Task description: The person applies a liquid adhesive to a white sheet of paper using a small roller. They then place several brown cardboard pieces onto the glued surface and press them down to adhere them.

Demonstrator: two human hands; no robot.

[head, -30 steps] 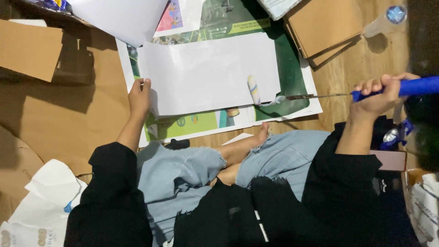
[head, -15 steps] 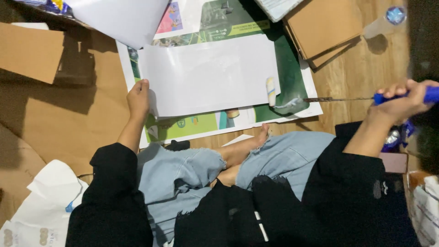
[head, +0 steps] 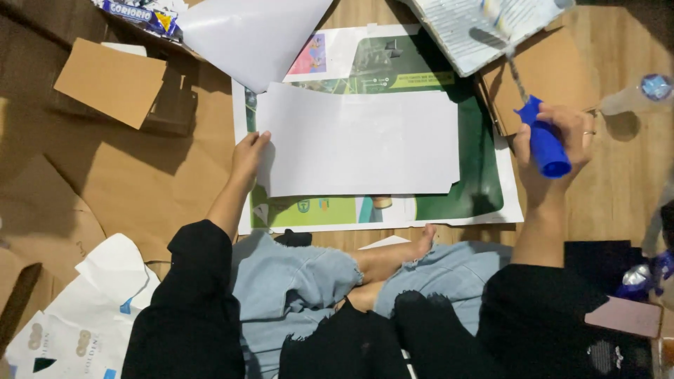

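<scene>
Right hand [head: 554, 144] fingers now clamped round the blue roller handle [head: 544, 144], swung off the poster up to the tray [head: 456, 42], left hand [head: 247, 154] fingers still flat-open pinning the white sheet [head: 358, 140].

A wooden floor [head: 632, 189] carried everything. Brown cardboard sheets [head: 126, 182] covered its left part, with a loose cardboard piece [head: 109, 81] above them and white printed papers [head: 84, 316] at the lower left. In the middle a green poster [head: 484, 175] lay flat, a white sheet [head: 358, 140] on top of it. A cardboard box [head: 554, 77] sat at the upper right, a tray [head: 470, 35] resting on it.
</scene>
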